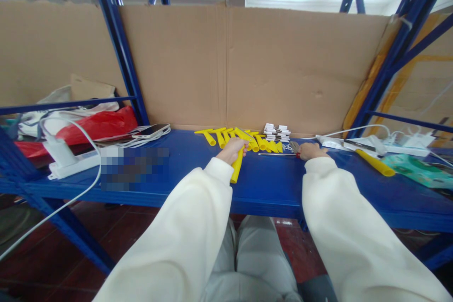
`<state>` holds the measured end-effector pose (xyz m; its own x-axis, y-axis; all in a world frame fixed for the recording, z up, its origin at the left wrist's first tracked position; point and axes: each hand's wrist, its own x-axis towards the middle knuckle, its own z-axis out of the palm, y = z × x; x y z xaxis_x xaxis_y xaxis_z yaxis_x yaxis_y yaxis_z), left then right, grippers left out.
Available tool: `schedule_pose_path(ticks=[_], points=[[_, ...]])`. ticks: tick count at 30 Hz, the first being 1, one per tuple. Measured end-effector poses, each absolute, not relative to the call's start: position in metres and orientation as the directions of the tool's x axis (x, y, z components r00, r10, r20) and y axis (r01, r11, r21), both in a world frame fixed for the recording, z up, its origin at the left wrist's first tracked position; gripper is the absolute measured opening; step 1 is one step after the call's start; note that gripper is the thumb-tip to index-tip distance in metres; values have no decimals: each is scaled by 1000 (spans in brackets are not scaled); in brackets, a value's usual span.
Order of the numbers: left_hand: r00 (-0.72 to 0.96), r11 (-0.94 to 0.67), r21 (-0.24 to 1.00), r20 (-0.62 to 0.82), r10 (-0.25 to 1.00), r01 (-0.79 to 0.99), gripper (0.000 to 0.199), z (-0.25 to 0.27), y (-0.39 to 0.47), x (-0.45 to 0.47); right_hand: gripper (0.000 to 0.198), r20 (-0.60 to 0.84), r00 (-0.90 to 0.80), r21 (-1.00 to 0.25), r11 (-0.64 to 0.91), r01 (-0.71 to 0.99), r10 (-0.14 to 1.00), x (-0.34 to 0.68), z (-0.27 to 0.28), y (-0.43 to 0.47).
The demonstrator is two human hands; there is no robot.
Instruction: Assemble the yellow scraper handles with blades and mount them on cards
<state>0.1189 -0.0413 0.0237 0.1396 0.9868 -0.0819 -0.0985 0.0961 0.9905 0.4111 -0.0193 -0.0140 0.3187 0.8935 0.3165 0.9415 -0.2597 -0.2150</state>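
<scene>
My left hand [233, 149] is closed around a yellow tapered tube [237, 170], which points down toward me over the blue shelf top. Several more yellow tubes with narrow side stems [221, 138] lie in a row just beyond that hand. To the right, my right hand [311, 151] rests low over the shelf with its fingers curled, mostly hidden from view. A small red part [298, 155] shows at its fingertips, in line with a thin metal rod [276, 154]. Stacked white pieces with dark bands [276, 131] and small yellow pieces [274, 146] sit between the hands.
A cardboard sheet [276, 66] stands behind the blue shelf [269, 198]. On the left are a phone [151, 130], a red bag [102, 125] and a white power strip [76, 164] with a cable. Another yellow tube [375, 163] and a green packet [417, 170] lie right.
</scene>
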Motion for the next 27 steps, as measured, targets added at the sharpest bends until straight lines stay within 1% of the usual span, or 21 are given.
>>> schedule_pose_path(ticks=[1,2,3,6,9,11,15,18,23,27], points=[[139,97,990,-82,987,-102,27,24,-42,119,17,224,346,-176,-311,934,911,409,-11,-21],[137,97,990,-82,987,-106,28,24,-42,119,13,166,352,-140,-331,933,921,407,-8,-22],[134,98,989,-83,987,-111,29,23,-42,119,10,141,345,-113,-331,937,928,405,-5,-24],[123,107,987,-92,988,-121,29,22,-41,119,5,183,257,-77,-247,966,949,398,2,-30],[112,119,987,-107,988,-112,27,22,-40,118,11,199,189,-100,-172,980,962,391,7,-37],[110,127,987,-116,987,-100,26,23,-39,117,15,207,175,-124,-151,981,963,386,12,-42],[98,147,986,-139,985,-77,23,25,-39,116,15,279,149,-95,-127,987,949,379,19,-48],[78,149,987,-145,986,-59,23,25,-38,116,17,367,138,-89,-113,990,920,377,22,-49],[83,136,989,-131,988,-64,22,22,-36,116,22,533,205,-168,-135,976,821,376,22,-47],[94,143,987,-135,986,-80,23,21,-36,116,21,563,210,-201,-115,973,799,373,22,-46]])
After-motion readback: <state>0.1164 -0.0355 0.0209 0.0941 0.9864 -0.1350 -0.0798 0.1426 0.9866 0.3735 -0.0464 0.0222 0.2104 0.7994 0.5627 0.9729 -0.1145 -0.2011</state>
